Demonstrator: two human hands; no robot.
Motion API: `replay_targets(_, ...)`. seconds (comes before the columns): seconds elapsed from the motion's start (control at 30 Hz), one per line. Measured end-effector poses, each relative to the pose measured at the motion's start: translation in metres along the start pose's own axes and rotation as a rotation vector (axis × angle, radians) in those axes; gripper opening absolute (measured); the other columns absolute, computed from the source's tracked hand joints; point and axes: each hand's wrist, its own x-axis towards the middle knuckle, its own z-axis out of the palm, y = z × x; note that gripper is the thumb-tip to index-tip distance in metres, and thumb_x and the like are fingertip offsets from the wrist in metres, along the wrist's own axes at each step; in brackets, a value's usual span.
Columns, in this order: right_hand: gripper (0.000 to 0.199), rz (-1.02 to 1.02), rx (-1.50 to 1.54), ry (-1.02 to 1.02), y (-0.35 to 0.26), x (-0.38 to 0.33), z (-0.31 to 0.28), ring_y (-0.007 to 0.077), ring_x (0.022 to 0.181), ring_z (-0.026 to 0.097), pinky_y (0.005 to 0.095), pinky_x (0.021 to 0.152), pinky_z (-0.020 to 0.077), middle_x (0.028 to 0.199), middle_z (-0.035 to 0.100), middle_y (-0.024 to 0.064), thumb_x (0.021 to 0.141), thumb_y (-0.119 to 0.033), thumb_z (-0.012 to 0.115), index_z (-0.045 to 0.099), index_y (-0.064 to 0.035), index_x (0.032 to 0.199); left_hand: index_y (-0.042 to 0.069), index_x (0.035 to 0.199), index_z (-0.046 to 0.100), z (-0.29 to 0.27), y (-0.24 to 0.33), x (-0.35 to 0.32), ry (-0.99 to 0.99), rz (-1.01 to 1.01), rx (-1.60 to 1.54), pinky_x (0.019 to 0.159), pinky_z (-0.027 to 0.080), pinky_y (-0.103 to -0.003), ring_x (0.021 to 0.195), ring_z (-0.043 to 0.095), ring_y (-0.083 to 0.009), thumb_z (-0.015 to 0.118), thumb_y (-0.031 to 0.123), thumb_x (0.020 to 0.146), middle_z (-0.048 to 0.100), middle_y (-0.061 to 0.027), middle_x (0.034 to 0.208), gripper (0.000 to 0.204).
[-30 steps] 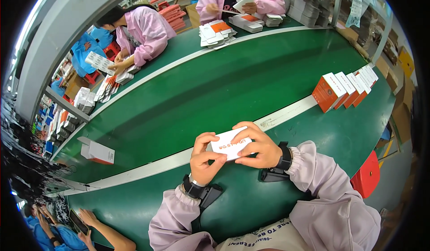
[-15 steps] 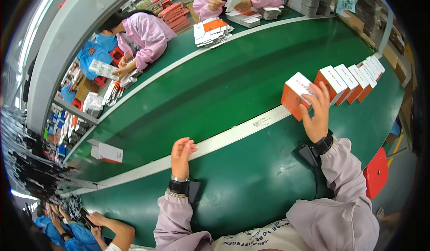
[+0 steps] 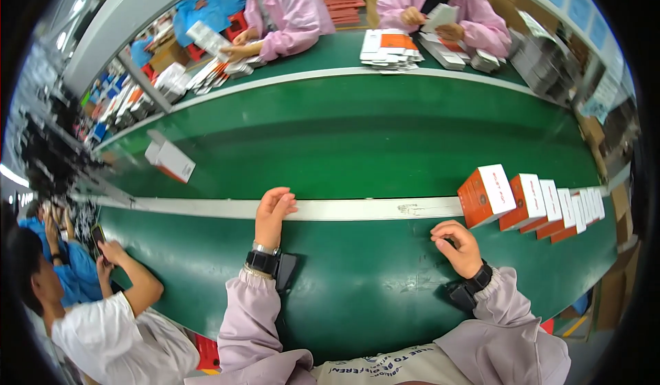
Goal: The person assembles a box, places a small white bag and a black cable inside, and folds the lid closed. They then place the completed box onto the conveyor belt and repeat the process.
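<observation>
My right hand (image 3: 459, 249) hovers over the green table just left of a row of orange-and-white cardboard boxes, apart from them. Its fingers are loosely bent, with a gap to the thumb and nothing held. Closest to it stands the front box (image 3: 487, 196), upright, partly over the white strip. Behind it to the right, several like boxes (image 3: 528, 203) form a slanting row. My left hand (image 3: 275, 214) is over the white strip (image 3: 344, 210), empty, its fingers slightly bent and the thumb apart. A black band with a small dark device sits on each wrist.
On the green belt (image 3: 330, 144) at left lies a white-and-orange box (image 3: 170, 159) with a raised flap. Across it, two people in pink handle cartons beside flat carton stacks (image 3: 389, 49). At lower left a person in white holds a phone (image 3: 97, 235).
My right hand has let go of the front box and drawn back left and toward me. That box now stands against the row. The view has shifted; my left hand stays empty.
</observation>
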Motion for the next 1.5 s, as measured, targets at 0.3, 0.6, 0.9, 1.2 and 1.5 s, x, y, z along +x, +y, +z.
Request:
replay_targets(0.3,0.011,0.038,0.044,0.199,0.020,-0.011,-0.008,0.0139,0.085,0.054,0.0253,0.077,0.0432,0.095,0.055,0.0076,0.082,-0.003,0.052,0.054,0.0014,0.092,0.003,0.096,0.052,-0.010,-0.014,0.011,-0.087,0.019,-0.068,0.065,0.048,-0.025,0.075,0.054,-0.0114,0.053,0.015,0.084,0.055,-0.0045,0.086,0.018)
replay_targets(0.6,0.011,0.094,-0.159,0.723,0.029,-0.029,0.007,0.0122,0.084,0.054,0.0226,0.076,0.0424,0.096,0.057,0.0052,0.083,-0.007,0.054,0.056,-0.0002,0.091,0.004,0.100,0.050,-0.018,-0.005,0.019,-0.115,-0.083,-0.330,0.064,0.049,-0.027,0.076,0.054,-0.0131,0.055,0.016,0.083,0.054,-0.0049,0.088,0.021)
replay_targets(0.9,0.012,0.105,-0.320,0.581,-0.001,0.018,0.089,0.0069,0.070,0.051,0.0204,0.065,0.0414,0.074,0.056,-0.0006,0.080,-0.013,0.058,0.058,-0.0016,0.082,0.006,0.100,0.050,-0.074,0.003,0.050,0.129,-0.159,-0.631,0.074,0.047,-0.035,0.081,0.053,-0.0186,0.056,0.020,0.081,0.054,-0.0070,0.090,0.024)
replay_targets(1.2,0.011,-0.093,-0.368,0.376,-0.018,0.030,0.117,0.0184,0.063,0.057,0.0271,0.060,0.0450,0.071,0.060,0.0062,0.073,-0.016,0.061,0.061,-0.0054,0.075,0.006,0.102,0.047,-0.080,-0.007,0.033,0.024,-0.072,-0.517,0.073,0.046,-0.034,0.081,0.052,-0.0192,0.056,0.019,0.081,0.053,-0.0083,0.089,0.026)
replay_targets(1.5,0.014,-0.236,-0.287,0.190,-0.003,0.055,0.109,0.0223,0.066,0.057,0.0314,0.060,0.0452,0.071,0.060,0.0066,0.073,-0.021,0.059,0.060,-0.0069,0.075,0.006,0.099,0.048,-0.073,-0.002,-0.021,0.227,0.049,-0.304,0.068,0.046,-0.028,0.075,0.053,-0.0148,0.054,0.015,0.083,0.054,-0.0059,0.085,0.019)
